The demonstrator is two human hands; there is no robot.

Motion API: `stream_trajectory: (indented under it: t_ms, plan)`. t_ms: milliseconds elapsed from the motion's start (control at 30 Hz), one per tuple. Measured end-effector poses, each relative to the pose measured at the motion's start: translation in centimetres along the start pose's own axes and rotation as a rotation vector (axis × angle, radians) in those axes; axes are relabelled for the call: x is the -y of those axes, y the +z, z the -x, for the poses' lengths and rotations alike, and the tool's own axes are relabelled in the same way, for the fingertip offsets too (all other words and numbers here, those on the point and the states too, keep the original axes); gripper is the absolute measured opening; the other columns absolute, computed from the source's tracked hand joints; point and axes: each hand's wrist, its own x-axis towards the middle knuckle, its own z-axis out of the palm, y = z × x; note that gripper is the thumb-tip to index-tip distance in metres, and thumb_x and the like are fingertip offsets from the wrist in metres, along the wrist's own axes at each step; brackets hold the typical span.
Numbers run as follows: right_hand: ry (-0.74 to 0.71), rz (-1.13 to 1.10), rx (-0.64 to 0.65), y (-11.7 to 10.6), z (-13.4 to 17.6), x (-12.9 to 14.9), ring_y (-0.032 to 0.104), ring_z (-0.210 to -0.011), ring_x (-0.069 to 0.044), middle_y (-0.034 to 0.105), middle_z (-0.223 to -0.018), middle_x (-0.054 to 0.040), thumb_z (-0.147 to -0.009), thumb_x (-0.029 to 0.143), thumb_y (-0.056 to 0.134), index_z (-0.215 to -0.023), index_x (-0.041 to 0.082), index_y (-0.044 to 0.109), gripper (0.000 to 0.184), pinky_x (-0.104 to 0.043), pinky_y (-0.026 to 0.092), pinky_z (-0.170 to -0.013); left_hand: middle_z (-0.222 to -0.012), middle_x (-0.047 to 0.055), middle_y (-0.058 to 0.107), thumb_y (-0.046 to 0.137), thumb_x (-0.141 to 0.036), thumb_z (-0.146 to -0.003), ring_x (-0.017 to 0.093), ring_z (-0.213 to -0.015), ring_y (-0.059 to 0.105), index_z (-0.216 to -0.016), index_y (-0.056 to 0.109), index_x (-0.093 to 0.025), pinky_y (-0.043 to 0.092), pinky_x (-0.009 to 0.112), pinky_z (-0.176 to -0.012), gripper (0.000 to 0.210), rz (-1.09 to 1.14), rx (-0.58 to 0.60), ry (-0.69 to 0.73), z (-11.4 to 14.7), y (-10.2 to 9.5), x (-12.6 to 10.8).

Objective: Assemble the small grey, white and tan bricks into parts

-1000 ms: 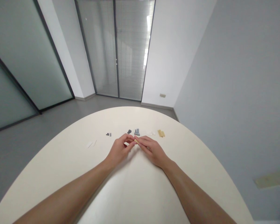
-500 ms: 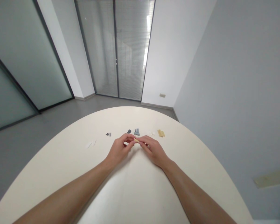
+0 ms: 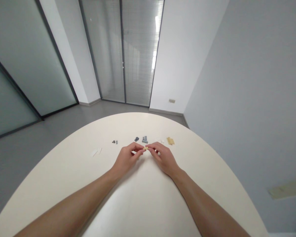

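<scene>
Between my two hands is a small tan building-brick piece [image 3: 145,148], partly covered by the fingertips. My left hand [image 3: 128,156] pinches its left side with thumb and fingers. From the right, my right hand [image 3: 163,158] pinches the other side, so both hands meet at the piece. Just beyond the fingers lie grey pieces [image 3: 144,139] and a small cluster of dark grey pieces [image 3: 136,139]. White pieces [image 3: 162,141] lie past my right hand, beside a group of tan pieces [image 3: 170,141].
Everything lies on a round cream table [image 3: 143,204]. Farther left are small dark pieces [image 3: 113,142], a small grey piece [image 3: 116,142] and flat white strips [image 3: 94,152]. Beyond the table's far edge stand a glass partition [image 3: 123,59] and pale walls.
My fingertips have shifted slightly around the tan piece, and more of it shows between them. The dark grey cluster is less covered by my left hand. The other pieces stay put.
</scene>
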Motion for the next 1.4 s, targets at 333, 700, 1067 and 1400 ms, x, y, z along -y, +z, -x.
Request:
stream_trajectory:
  t_ms: [333,700,1067,1400]
  plan:
    - [-0.001,0.019,0.000,0.05,0.05,-0.34,0.066,-0.094,-0.018,0.072,-0.103,-0.0046,-0.101,0.028,0.050,-0.109,0.025,0.068,0.021,-0.030,0.051,-0.080,-0.094,0.005,0.077,0.060,-0.035,-0.090,0.018,-0.079,0.071,-0.094,0.073,-0.021,0.056,0.028,-0.069,0.020,-0.011,0.012,0.031,-0.02,0.03,-0.19]
    - [0.001,0.014,0.003,-0.01,0.05,0.01,0.066,-0.092,-0.018,0.072,-0.101,-0.0044,-0.101,0.029,0.050,-0.107,0.025,0.069,0.020,-0.030,0.051,-0.078,-0.096,0.006,0.076,0.058,-0.038,-0.092,0.018,-0.081,0.070,-0.098,0.071,-0.020,0.054,0.028,-0.068,0.023,-0.020,0.007,0.026,0.05,0.10,0.15]
    - [0.015,-0.003,0.014,-0.09,0.05,0.13,0.065,-0.090,-0.018,0.072,-0.100,-0.0039,-0.101,0.030,0.050,-0.106,0.025,0.069,0.020,-0.029,0.051,-0.077,-0.096,0.004,0.075,0.059,-0.035,-0.091,0.016,-0.082,0.068,-0.096,0.071,-0.021,0.052,0.024,-0.065,0.019,-0.074,-0.027,0.044,0.10,0.00,-0.10]
    - [0.028,0.006,0.022,-0.24,-0.09,0.20,0.065,-0.089,-0.017,0.071,-0.097,-0.0026,-0.100,0.027,0.051,-0.101,0.024,0.068,0.017,-0.028,0.049,-0.077,-0.095,0.003,0.075,0.059,-0.033,-0.091,0.016,-0.083,0.067,-0.096,0.071,-0.021,0.052,0.024,-0.067,0.018,-0.079,-0.016,0.035,0.12,-0.04,-0.18]
